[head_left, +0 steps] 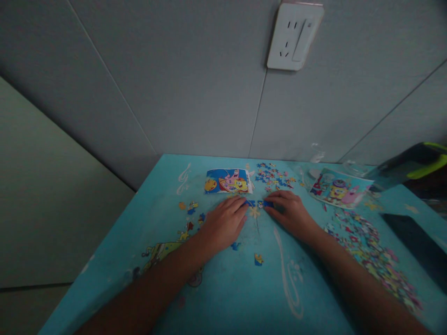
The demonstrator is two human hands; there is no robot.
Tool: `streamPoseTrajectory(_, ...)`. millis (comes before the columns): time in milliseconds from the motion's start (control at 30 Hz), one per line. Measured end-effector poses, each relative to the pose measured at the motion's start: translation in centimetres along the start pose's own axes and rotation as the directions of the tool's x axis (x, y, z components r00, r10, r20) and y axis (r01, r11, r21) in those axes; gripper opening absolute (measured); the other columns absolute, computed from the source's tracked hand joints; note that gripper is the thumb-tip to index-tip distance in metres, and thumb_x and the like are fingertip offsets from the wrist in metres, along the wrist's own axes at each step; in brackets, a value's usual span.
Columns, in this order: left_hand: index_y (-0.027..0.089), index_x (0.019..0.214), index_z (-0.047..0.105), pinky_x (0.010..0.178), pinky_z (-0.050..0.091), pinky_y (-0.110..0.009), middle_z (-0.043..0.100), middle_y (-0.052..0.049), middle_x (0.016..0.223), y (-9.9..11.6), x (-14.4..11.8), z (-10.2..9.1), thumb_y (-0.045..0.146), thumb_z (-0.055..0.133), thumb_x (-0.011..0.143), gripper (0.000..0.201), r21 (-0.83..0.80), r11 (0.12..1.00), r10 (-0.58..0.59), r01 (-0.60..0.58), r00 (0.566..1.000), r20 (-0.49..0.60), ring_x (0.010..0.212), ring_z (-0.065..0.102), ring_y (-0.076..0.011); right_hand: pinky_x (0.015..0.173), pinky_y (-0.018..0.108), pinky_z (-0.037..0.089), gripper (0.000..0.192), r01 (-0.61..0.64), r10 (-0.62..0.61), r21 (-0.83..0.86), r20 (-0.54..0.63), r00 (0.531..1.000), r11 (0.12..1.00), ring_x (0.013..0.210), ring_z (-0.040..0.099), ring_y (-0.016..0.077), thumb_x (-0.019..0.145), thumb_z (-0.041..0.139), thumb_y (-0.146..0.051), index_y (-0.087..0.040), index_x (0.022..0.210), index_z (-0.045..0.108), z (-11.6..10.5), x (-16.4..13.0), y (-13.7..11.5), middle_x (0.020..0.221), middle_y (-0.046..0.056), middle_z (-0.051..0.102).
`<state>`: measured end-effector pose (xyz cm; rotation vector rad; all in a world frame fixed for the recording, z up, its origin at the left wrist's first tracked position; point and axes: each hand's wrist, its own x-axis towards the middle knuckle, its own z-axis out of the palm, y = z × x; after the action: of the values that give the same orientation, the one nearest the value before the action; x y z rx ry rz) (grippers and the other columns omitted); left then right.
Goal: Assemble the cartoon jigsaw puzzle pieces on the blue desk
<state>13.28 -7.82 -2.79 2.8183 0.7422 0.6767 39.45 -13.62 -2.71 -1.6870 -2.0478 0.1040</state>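
Both hands lie palm-down on the turquoise table (pixel 244 288), fingertips meeting over a short row of joined blue puzzle pieces (pixel 257 204). The left hand (pixel 223 223) presses its fingers flat on the row's left end, and the right hand (pixel 289 211) pins the right end under its fingertips; neither hand is closed around anything. The pieces are small, dark blue with flecks of white (their print is too blurred to read), and they sit near the table's middle, just in front of a cartoon picture card (pixel 227 181). Behind the right hand lies a scatter of loose pieces (pixel 274 177). A second cartoon picture (pixel 338 188) lies to the right, with a large heap of pieces (pixel 372 253) trailing along that edge. A few stray pieces (pixel 258 259) lie nearer the person.
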Motion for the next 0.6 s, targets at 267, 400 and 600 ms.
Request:
streamPoseTrajectory(267,0.016,0.13,0.062,0.112,0.048,-0.049,0.062,-0.013,0.14,-0.04,-0.02,-0.14,0.024,0.049,0.102,0.032,0.017,1.0,0.013,-0.013,1.0,-0.001,0.133,0.056,-0.0274,0.097,0.05,0.051,0.024,0.005,-0.005,0.01,0.005,1.0,1.0,0.108,0.065,0.0278,0.095,0.063,-0.036,-0.028,0.114,0.075,0.04,-0.18,0.12,0.116,0.009,0.072)
streamPoseTrajectory(400,0.016,0.131,0.061,0.113,0.048,-0.049,0.062,-0.012,0.14,-0.19,-0.1,-0.12,0.024,0.048,0.102,0.032,0.003,1.0,0.017,-0.017,1.0,-0.002,0.133,0.056,-0.0264,0.096,0.051,0.051,0.024,0.014,-0.014,0.01,0.0,1.0,1.0,0.108,0.065,0.0279,0.095,0.062,-0.035,-0.028,0.113,0.076,0.11,-0.23,0.36,0.116,0.009,0.072)
streamPoseTrajectory(600,0.015,0.131,0.061,0.115,0.047,-0.048,0.062,-0.012,0.14,-0.15,-0.05,-0.11,0.024,0.049,0.102,0.033,0.005,1.0,0.012,-0.012,1.0,0.007,0.134,0.055,-0.0267,0.097,0.051,0.051,0.021,0.009,-0.009,-0.001,-0.003,1.0,1.0,0.106,0.066,0.0278,0.094,0.064,-0.033,-0.028,0.11,0.076,-0.06,-0.32,0.62,0.115,0.008,0.073)
